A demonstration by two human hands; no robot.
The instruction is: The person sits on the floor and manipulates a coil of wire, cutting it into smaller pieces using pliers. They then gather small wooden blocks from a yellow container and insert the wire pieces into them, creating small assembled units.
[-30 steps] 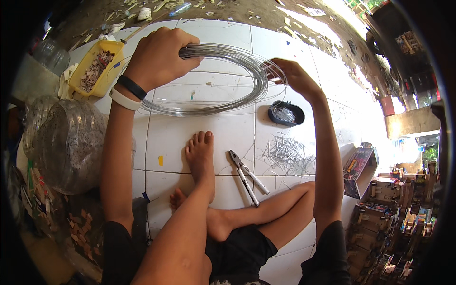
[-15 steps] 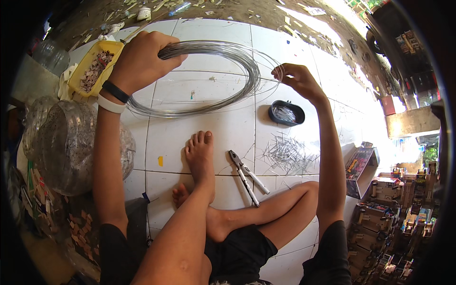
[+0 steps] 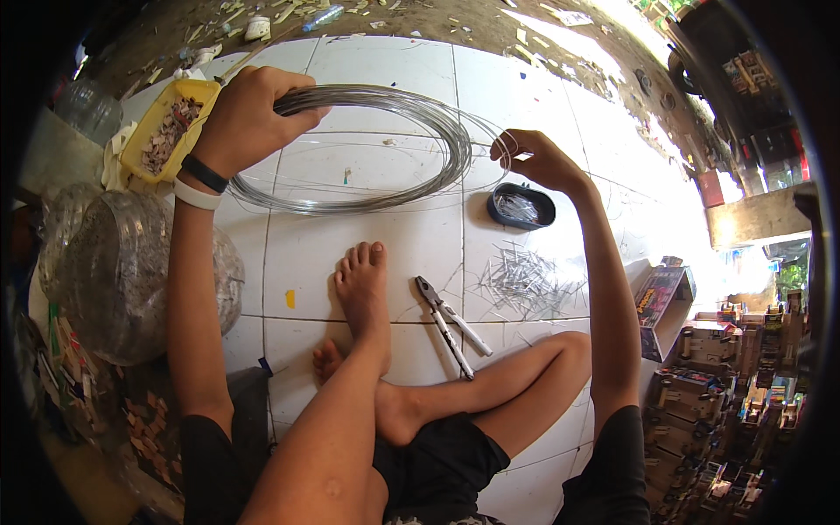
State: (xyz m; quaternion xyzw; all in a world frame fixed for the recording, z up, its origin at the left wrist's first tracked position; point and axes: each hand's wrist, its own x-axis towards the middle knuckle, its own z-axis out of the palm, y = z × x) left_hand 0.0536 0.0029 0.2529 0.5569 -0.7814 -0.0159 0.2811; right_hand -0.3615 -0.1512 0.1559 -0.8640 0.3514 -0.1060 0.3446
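Note:
A large coil of silvery wire (image 3: 451,144) hangs over the tiled floor, gripped on its left side by my left hand (image 3: 254,118), thumb below and fingers over the bundle. On the coil's right side, my right hand (image 3: 535,156) pinches one or more of the loose outer strands between thumb and fingertips. Below that hand stands a dark oval container (image 3: 521,207) with short bits of wire inside. A heap of short cut wire pieces (image 3: 531,282) lies nearer to me. Pliers with white handles (image 3: 448,325) rest open on the tiles beside my bare foot (image 3: 361,278).
At the left are a yellow tub of small wooden pieces (image 3: 134,156) and a big clear plastic bag (image 3: 131,271). To the right, a printed box (image 3: 665,308) stands near many stacked small wooden toy vehicles (image 3: 700,411). Scraps litter the dirt ground (image 3: 411,19) beyond the tiles.
Both hands and the coil have shifted slightly left and a little lower in the view. The right hand stays at the loose strands.

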